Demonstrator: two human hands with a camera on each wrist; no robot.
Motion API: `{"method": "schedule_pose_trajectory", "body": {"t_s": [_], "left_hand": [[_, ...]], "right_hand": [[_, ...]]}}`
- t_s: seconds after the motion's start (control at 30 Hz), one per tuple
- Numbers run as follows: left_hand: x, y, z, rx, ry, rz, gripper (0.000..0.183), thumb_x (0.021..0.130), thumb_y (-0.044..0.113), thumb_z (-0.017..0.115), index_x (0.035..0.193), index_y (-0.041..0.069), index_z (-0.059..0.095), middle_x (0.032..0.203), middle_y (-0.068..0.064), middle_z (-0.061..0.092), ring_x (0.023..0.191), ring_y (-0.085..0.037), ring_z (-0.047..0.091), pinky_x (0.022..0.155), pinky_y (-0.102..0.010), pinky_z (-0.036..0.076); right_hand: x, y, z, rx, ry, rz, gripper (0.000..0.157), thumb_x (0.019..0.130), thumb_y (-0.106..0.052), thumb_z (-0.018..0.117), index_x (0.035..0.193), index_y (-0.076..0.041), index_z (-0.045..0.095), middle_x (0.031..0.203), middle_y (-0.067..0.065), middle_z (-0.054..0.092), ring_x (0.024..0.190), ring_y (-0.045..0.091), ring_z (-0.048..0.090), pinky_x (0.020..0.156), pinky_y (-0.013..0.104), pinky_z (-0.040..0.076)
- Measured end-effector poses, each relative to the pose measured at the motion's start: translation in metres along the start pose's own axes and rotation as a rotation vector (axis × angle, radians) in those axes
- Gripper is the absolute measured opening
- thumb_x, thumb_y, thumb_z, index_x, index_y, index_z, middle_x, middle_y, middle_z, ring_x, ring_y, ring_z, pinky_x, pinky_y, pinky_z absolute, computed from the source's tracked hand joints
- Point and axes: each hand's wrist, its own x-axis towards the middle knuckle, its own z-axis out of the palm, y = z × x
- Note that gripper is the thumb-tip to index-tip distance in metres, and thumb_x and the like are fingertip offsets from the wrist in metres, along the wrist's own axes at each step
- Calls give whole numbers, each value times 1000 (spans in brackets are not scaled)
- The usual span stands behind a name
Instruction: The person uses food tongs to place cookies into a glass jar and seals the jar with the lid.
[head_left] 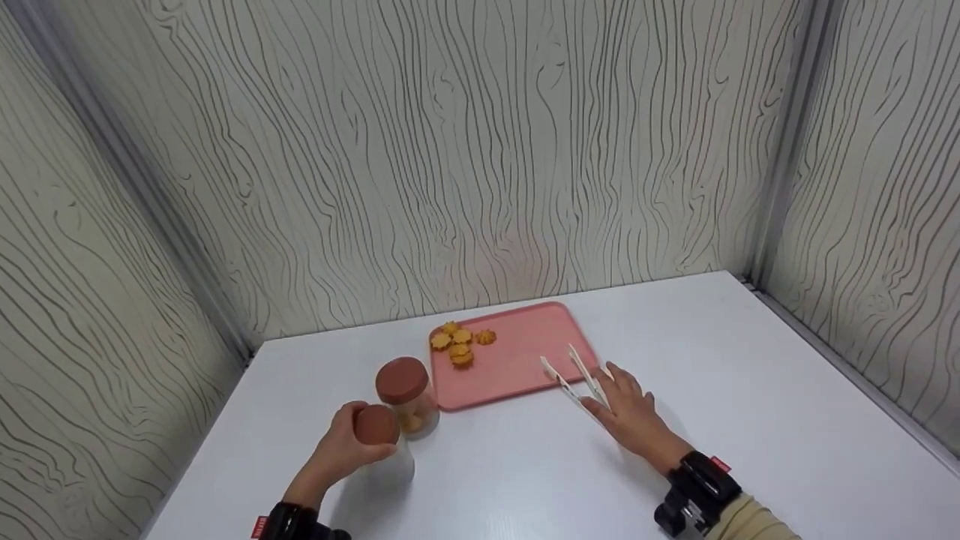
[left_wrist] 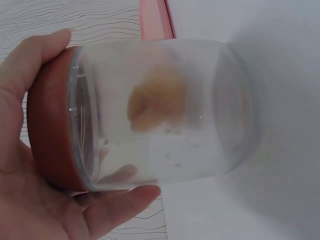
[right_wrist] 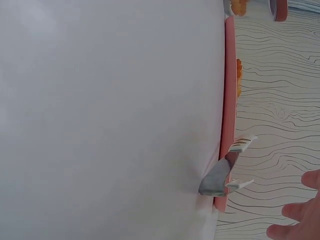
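Note:
My left hand (head_left: pixel 339 450) grips a clear jar (left_wrist: pixel 150 110) by its reddish-brown lid (head_left: pixel 377 425), with fingers and thumb around the rim. The jar is upright; whether its base touches the table I cannot tell. A brownish shape shows blurred through its wall. Just behind it stands a second lidded jar (head_left: pixel 415 414) with golden pieces low inside. White-tipped metal tongs (right_wrist: pixel 216 181) lie spread across the near right edge of a pink tray (head_left: pixel 510 375). Over the tongs' near end is my right hand (head_left: pixel 628 411), fingers extended and spread; in its wrist view the fingertips are apart from the tongs.
Several golden flower-shaped cookies (head_left: pixel 460 337) sit in the tray's left part. The white table (head_left: pixel 510 465) is bounded by a wood-grain patterned back wall (head_left: pixel 480 165) and side walls with metal corner posts.

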Motion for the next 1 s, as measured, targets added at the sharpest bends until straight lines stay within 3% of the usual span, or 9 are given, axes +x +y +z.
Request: {"method": "schedule_pose_trajectory", "body": {"t_s": [0.57,1.0], "left_hand": [[-1,8,11,-30,-43,18,88,70,25,87,136,-1,35,129,-17,47,116,-36,49,96,-56,43],[1,21,27,-26,-109,103,86,71,23,87,135,-1,34,132,-20,44,117,-38,48,96,-58,42]], "right_hand": [[1,-1,0,-16,9,0,64,99,-39,51,145,2,38,149,29,28,137,47,22,97,79,16],[2,-2,0,-28,4,-4,65,99,-40,51,145,4,38,149,30,29,137,48,23,97,79,16]]}}
